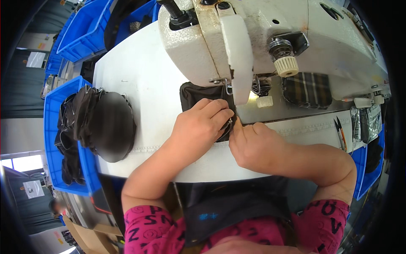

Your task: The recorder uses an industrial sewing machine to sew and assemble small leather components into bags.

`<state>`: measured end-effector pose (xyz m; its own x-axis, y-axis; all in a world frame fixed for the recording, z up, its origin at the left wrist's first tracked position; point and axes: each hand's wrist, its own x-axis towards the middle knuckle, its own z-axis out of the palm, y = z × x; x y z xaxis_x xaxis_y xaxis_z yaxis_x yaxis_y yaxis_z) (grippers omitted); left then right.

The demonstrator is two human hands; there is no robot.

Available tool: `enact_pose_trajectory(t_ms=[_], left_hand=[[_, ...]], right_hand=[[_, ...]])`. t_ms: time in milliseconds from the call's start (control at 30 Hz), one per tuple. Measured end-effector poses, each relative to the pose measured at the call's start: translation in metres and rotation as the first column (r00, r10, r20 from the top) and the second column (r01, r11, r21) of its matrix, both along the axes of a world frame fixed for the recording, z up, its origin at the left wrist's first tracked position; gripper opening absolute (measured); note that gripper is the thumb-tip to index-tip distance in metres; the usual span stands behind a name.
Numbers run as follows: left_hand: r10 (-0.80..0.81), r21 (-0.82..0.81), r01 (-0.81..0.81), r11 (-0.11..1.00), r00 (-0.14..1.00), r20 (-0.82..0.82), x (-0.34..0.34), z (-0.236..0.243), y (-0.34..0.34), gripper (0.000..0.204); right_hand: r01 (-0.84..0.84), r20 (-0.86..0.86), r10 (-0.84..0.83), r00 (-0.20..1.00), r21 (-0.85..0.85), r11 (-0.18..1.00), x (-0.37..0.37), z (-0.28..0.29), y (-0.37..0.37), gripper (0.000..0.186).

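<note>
A dark fabric piece [195, 95] with a zipper [226, 130] lies on the white sewing table [144, 76] under the head of a cream sewing machine [262, 38]. My left hand [198, 127] presses down on the fabric with curled fingers, close to the needle area. Just to its right, my right hand [253, 146] rests on the table edge, its thumb and fingertips pinching the zipper edge. The needle itself is hidden behind the machine's white face cover.
A stack of dark rounded fabric pieces [105, 122] sits at the table's left edge over a blue bin [53, 139]. More blue bins [84, 29] stand at the back left. A plaid cloth [306, 89] and small snips [340, 133] lie to the right.
</note>
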<state>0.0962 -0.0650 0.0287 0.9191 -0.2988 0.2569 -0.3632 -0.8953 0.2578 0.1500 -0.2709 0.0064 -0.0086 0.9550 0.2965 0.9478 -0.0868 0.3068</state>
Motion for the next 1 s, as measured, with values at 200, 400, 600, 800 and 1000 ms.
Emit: enact_pose_trajectory(t_ms=[200, 400, 600, 800, 1000], left_hand=[[-0.008, -0.005, 0.007, 1.0, 1.0, -0.02, 0.002, -0.001, 0.002, 0.041], [-0.047, -0.025, 0.047, 0.999, 0.999, -0.013, 0.004, -0.004, 0.006, 0.039], [-0.059, -0.026, 0.058, 0.998, 0.998, -0.032, 0.001, 0.0, 0.003, 0.039], [-0.061, 0.004, 0.062, 0.998, 0.995, -0.084, 0.001, 0.003, 0.003, 0.039], [-0.026, -0.041, 0.023, 0.999, 0.996, -0.086, 0.009, -0.001, 0.005, 0.041]], right_hand=[[-0.007, -0.006, 0.007, 1.0, 0.048, 0.999, 0.0, -0.006, 0.001, 0.034], [-0.022, -0.015, 0.023, 1.0, 0.067, 0.998, 0.001, -0.008, 0.002, 0.035], [-0.073, -0.027, 0.072, 0.997, -0.032, 0.997, 0.007, 0.005, -0.001, 0.037], [-0.045, -0.05, 0.042, 0.998, -0.078, 0.996, 0.005, 0.012, -0.003, 0.035], [-0.019, -0.043, 0.017, 0.999, -0.042, 0.999, 0.011, 0.007, -0.002, 0.035]])
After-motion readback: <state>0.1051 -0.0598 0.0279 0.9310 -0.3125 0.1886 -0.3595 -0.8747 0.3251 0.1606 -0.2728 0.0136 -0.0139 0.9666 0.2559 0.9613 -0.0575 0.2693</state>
